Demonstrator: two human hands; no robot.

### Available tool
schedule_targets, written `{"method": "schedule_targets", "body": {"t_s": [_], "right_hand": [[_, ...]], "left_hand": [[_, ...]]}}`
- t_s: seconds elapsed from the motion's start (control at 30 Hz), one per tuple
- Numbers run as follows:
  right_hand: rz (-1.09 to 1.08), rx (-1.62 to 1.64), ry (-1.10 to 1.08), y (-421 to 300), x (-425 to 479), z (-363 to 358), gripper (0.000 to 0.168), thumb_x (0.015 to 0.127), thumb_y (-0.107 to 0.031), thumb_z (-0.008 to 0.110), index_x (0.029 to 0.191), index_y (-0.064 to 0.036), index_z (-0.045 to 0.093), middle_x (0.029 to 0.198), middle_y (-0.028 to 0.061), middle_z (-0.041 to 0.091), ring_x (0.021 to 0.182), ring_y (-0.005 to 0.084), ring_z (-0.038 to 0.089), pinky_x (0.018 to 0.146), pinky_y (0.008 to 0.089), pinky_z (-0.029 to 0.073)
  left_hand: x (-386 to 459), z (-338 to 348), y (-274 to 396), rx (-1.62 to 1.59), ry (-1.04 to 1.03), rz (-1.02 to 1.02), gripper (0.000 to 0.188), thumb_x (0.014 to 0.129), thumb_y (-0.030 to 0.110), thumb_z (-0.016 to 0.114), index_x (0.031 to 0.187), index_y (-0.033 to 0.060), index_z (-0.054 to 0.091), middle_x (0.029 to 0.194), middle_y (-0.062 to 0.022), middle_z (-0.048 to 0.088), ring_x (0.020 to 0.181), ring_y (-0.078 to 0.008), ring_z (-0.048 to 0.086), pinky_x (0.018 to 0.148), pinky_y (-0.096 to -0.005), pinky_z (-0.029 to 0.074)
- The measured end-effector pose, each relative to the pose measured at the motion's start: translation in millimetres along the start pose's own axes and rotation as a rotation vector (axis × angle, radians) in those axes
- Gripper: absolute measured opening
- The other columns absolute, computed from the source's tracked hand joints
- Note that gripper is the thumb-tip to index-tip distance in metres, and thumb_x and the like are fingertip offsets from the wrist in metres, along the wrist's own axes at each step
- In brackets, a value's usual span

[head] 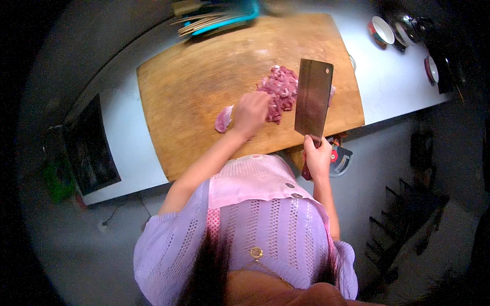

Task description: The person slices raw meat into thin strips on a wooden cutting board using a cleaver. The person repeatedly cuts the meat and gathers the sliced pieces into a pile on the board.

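Observation:
My right hand (pixel 317 155) grips the dark handle of a cleaver (pixel 313 99), its broad blade pointing away from me over the front right of a wooden cutting board (pixel 191 84). Left of the blade lies a heap of cut raw meat (pixel 281 88). My left hand (pixel 250 113) is at the heap's left edge, blurred, with its fingertips turned away, so whether it holds any meat is unclear. A separate piece of raw meat (pixel 224 119) rests on the board just left of that hand. Another bit of meat (pixel 332 91) shows partly behind the blade's right edge.
A turquoise-rimmed container (pixel 226 26) with thin wooden sticks stands at the board's far edge. Bowls (pixel 382 30) and a shiny dark pot (pixel 405 32) are at the far right of the white counter (pixel 386 80). A dark panel (pixel 92 147) is set in the counter's left part.

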State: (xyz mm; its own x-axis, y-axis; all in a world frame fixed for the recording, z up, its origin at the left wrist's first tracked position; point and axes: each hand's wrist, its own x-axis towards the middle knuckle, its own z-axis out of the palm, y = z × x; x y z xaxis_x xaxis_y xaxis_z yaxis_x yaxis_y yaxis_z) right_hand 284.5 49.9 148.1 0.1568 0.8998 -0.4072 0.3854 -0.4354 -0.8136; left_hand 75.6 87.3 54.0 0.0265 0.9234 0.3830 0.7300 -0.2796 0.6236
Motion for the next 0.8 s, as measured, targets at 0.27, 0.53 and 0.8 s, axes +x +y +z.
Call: {"method": "schedule_targets", "body": {"t_s": [0.27, 0.53, 0.8], "right_hand": [[-0.025, -0.053, -0.079, 12.2, -15.0, 17.6, 0.018, 0.085, -0.014, 0.059, 0.082, 0.005, 0.059, 0.057, 0.0037, 0.054, 0.05, 0.0108, 0.051, 0.048, 0.0292, 0.042], [-0.106, -0.346, -0.3, 0.7, -19.5, 45.4, 0.025, 0.08, -0.018, 0.058, 0.087, 0.005, 0.062, 0.065, 0.0254, 0.057, 0.061, 0.0347, 0.063, 0.058, 0.0393, 0.047], [-0.122, -0.39, -0.301, -0.5, -21.7, 50.0, 0.025, 0.08, -0.018, 0.058, 0.088, 0.005, 0.063, 0.066, 0.0262, 0.058, 0.064, 0.0378, 0.064, 0.061, 0.0419, 0.048]], "left_hand": [[-19.7, -30.2, 15.1, -0.097, -0.023, -0.153, 0.044, 0.077, 0.003, 0.057, 0.121, 0.0045, 0.055, 0.122, -0.016, 0.055, 0.114, -0.0324, 0.051, 0.098, -0.0438, 0.039], [-82.7, -73.4, -31.8, 0.233, 0.024, -0.632, 0.034, 0.077, 0.019, 0.068, 0.106, 0.0026, 0.061, 0.101, -0.0123, 0.054, 0.099, -0.0304, 0.05, 0.085, -0.0413, 0.041], [-82.4, -67.5, -29.0, 0.057, -0.01, -0.695, 0.018, 0.073, 0.013, 0.069, 0.083, 0.0045, 0.057, 0.087, -0.0126, 0.057, 0.086, -0.0305, 0.053, 0.08, -0.042, 0.042]]}}
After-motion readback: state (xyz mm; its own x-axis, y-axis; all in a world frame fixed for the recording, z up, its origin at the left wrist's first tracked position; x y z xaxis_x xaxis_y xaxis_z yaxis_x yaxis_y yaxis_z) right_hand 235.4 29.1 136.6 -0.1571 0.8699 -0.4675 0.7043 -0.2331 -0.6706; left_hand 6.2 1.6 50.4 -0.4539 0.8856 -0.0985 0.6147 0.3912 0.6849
